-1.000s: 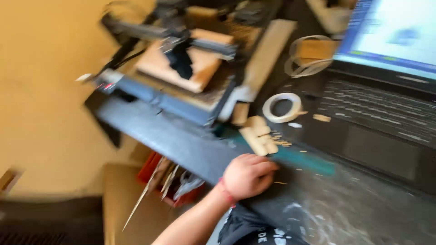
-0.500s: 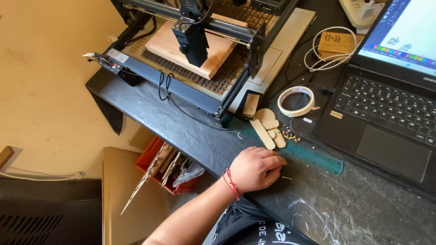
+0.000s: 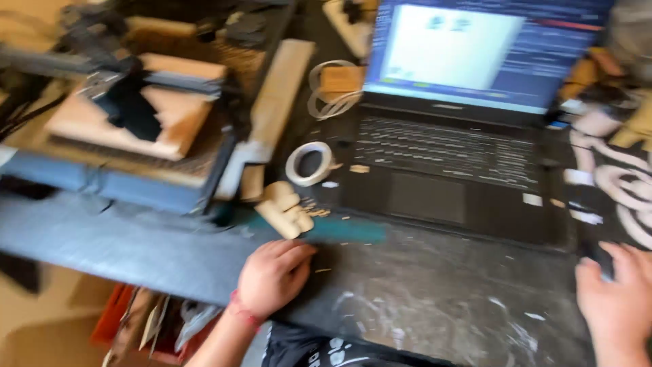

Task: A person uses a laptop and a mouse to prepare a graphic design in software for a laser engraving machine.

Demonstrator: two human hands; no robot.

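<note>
The left hand point(image 3: 273, 277) rests palm down on the dark, dusty worktop point(image 3: 421, 292) at lower centre of the frame, fingers loosely curled and holding nothing, a red band at its wrist. Just above its fingertips lie pale wooden cut-out pieces point(image 3: 285, 209) beside a green ruler-like strip point(image 3: 339, 232). The right hand point(image 3: 617, 302) sits at the lower right edge, fingers closed on a small dark object point(image 3: 600, 257); blur hides what it is. An open laptop point(image 3: 448, 170) fills the upper right, a roll of white tape point(image 3: 310, 163) lies left of it, and a framed cutting machine with a wooden board point(image 3: 136, 115) occupies the upper left.
</note>
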